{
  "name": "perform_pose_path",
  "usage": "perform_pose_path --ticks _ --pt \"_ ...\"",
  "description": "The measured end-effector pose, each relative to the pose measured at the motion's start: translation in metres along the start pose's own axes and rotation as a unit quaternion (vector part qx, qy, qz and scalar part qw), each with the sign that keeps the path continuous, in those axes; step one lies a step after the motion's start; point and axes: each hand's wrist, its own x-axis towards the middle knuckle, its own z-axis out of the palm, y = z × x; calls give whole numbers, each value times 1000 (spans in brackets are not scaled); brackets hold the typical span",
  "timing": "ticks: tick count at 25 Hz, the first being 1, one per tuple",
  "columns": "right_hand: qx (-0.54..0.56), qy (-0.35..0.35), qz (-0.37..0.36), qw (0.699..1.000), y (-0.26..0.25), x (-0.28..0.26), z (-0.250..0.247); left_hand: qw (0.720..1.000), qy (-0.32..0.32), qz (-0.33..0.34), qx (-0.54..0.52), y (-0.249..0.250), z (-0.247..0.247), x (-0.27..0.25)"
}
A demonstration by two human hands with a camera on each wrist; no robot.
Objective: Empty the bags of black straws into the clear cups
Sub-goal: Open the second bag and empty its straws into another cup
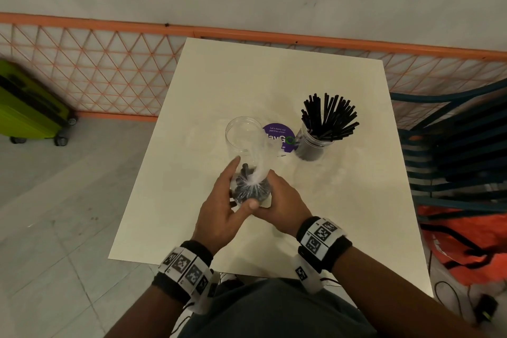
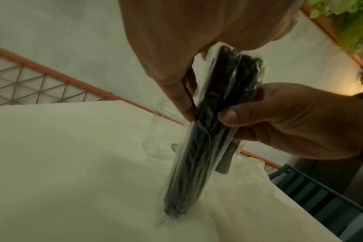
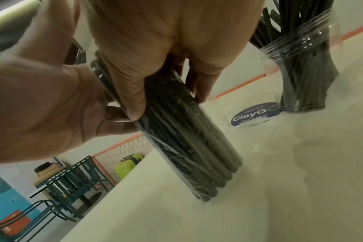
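A clear bag of black straws (image 1: 251, 189) stands on end on the white table (image 1: 315, 214), leaning a little. Both hands hold it near the front middle. My left hand (image 1: 227, 200) lies along its left side with the thumb across the near side. My right hand (image 1: 279, 200) grips it from the right, with fingers wrapped round the bag (image 3: 186, 147) in the right wrist view. Loose film sticks up from the top of the bag. Just behind it stands an empty clear cup (image 1: 244, 137). A second clear cup (image 1: 318, 143), full of black straws, stands to its right.
A round purple sticker (image 1: 278, 137) lies on the table between the cups. A teal slatted chair (image 1: 452, 151) and an orange bag (image 1: 466, 250) sit to the right of the table. On the floor to the left are a lime suitcase (image 1: 30, 110) and an orange lattice fence (image 1: 109, 68).
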Motion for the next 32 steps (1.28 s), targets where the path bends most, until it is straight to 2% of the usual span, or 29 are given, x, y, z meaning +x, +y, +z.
perform_pose_path --ticks 3,4,9,11,14,18,20,21,23,25,27,29,30,32 --pt "55 -10 -5 998 -1 4 5 991 9 17 130 6 0 1" --pt "73 -16 -6 997 1 5 8 991 9 15 134 7 1 3" --pt "32 -7 6 999 10 15 18 998 -39 -46 -13 -11 2 12" --pt "10 -29 28 999 17 15 15 998 -23 -52 5 -15 4 11" --pt "-21 -45 37 998 26 13 14 987 10 17 161 -13 3 5" --pt "16 -44 43 998 34 14 21 979 60 54 189 18 1 13" --pt "17 -60 48 997 36 18 25 968 54 77 232 34 1 23" --pt "21 -75 48 996 35 20 26 974 34 89 205 42 0 27" --pt "52 -89 49 993 36 25 22 994 4 77 74 57 -6 32" --pt "90 -67 56 992 37 25 4 997 6 66 -28 71 -19 35" --pt "92 -1 78 993 39 21 -22 996 3 59 -67 80 -34 35" --pt "68 95 90 989 43 11 -43 997 -11 55 -59 80 -41 35" --pt "70 116 86 987 43 7 -49 997 -17 54 -47 78 -40 35" --pt "90 70 54 992 33 -1 -51 997 -29 46 -46 75 -36 36"
